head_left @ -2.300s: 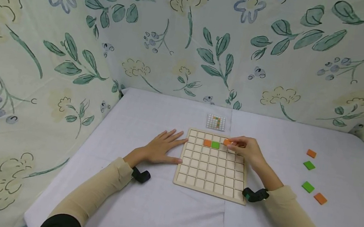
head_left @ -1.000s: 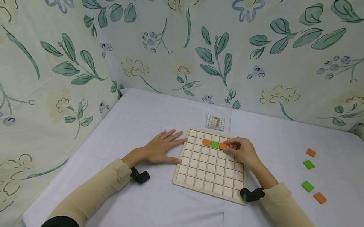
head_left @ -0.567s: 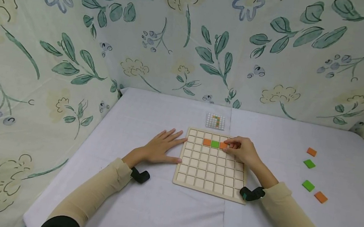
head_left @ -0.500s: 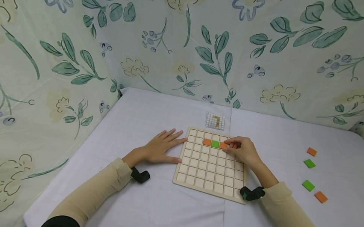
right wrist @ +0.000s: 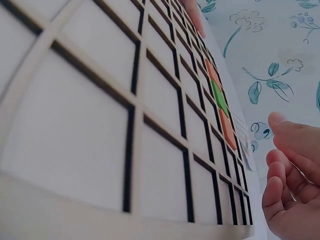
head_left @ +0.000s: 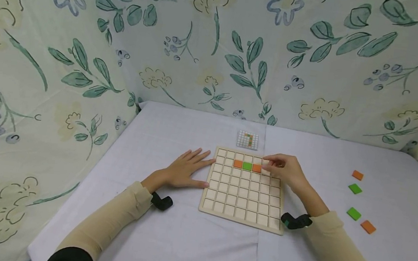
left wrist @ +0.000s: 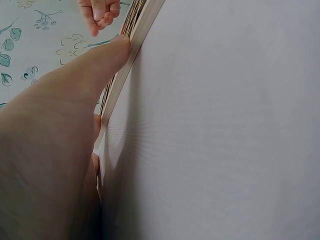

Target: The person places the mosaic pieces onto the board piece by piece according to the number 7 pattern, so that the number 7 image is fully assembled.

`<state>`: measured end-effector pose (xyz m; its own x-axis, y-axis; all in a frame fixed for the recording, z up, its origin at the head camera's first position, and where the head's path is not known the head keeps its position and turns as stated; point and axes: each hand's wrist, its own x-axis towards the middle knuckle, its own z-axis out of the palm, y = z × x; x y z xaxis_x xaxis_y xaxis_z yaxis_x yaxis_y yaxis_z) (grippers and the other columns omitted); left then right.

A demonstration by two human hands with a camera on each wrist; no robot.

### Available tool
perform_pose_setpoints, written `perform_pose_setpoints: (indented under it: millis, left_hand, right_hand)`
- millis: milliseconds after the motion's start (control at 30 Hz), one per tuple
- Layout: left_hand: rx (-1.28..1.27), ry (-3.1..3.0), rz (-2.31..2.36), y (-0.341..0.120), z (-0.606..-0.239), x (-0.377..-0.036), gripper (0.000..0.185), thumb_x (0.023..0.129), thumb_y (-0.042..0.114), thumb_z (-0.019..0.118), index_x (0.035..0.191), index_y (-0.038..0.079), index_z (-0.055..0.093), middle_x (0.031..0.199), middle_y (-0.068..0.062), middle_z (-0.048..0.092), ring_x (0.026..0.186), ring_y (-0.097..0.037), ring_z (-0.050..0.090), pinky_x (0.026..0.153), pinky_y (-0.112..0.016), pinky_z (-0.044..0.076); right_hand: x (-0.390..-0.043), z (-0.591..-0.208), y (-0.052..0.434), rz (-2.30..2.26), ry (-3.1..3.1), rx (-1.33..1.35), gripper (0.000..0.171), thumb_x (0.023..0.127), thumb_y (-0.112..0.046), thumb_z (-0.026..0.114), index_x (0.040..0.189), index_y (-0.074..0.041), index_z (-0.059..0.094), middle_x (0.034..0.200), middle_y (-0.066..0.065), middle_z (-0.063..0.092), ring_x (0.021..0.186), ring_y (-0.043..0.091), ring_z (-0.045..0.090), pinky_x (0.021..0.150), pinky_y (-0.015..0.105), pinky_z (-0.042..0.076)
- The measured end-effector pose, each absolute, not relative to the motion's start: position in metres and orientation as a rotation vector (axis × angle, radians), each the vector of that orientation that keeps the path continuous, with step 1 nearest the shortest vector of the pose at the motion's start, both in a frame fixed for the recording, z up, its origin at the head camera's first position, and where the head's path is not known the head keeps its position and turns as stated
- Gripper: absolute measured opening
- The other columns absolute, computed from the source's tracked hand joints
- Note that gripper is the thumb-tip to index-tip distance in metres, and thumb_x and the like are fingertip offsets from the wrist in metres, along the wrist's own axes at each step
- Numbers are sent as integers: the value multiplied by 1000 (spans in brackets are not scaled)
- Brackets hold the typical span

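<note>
A wooden grid board [head_left: 243, 193] lies on the white cloth, divided into many square cells. Near its far side, an orange tile [head_left: 238, 164], a green tile [head_left: 247, 166] and a second orange tile [head_left: 257, 168] sit side by side in one row. My left hand [head_left: 184, 171] spreads its fingers against the board's left edge, the thumb [left wrist: 112, 52] touching the rim. Just right of the second orange tile, my right hand [head_left: 291, 172] hovers above the board, apart from the tile. In the right wrist view, its loosely bent fingers [right wrist: 274, 192] hold nothing.
A small printed grid card [head_left: 248, 140] lies behind the board. At the right of the table are loose tiles: orange [head_left: 358, 175], green [head_left: 355, 189], another green [head_left: 353, 213] and another orange [head_left: 368, 227]. Floral cloth [head_left: 199, 81] walls the back and sides.
My right hand set the second orange tile in the cell beside the green one, let go of it, and drew back slightly to the right. My left hand stays at the board's edge.
</note>
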<state>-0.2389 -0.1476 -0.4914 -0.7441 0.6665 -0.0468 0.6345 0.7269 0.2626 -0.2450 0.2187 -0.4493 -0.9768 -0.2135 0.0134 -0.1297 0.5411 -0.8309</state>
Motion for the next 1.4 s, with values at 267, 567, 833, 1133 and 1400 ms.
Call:
perform_pose_setpoints:
  millis: [267,567,833,1133,1400]
  left_hand:
    - [1055,2788,344,-147,-491,-239,88,90,78,41,161,33,15,167,0,4,152,-28,-1,120,-51,-1]
    - [1042,2788,338,-147,-492,-239,88,90,79,41,161,34,15,167,1,4,152,-28,-1,120,-50,-1]
    - [1032,2787,338,-148,-493,-239,89,89,80,39,161,34,14,167,1,3,153,-27,-2,120,-48,-2]
    - [1033,2783,354,-147,-494,-239,89,89,81,39,161,35,14,167,2,3,153,-25,-4,120,-49,-3]
    - [1042,2783,351,-148,-493,-240,89,89,81,39,161,34,15,167,1,4,153,-26,-3,120,-49,-1]
  right_hand:
    - [-242,-439,236,-1435,2714,-288,38,89,-18,78,121,2,70,95,14,62,88,25,56,67,21,48]
    - [-230,-431,261,-1424,2760,-256,43,89,-27,78,124,-2,69,98,13,62,87,24,53,67,23,44]
    - [-220,-429,288,-1409,2815,-192,50,90,-37,75,127,-4,67,100,10,61,87,21,53,68,27,45]
    - [-208,-427,320,-1436,2826,-38,57,90,-41,74,130,-1,63,100,-1,61,89,12,54,72,17,45]
    - [-202,-433,352,-1420,2829,145,65,89,-48,73,134,-3,60,106,1,57,94,16,49,72,16,47]
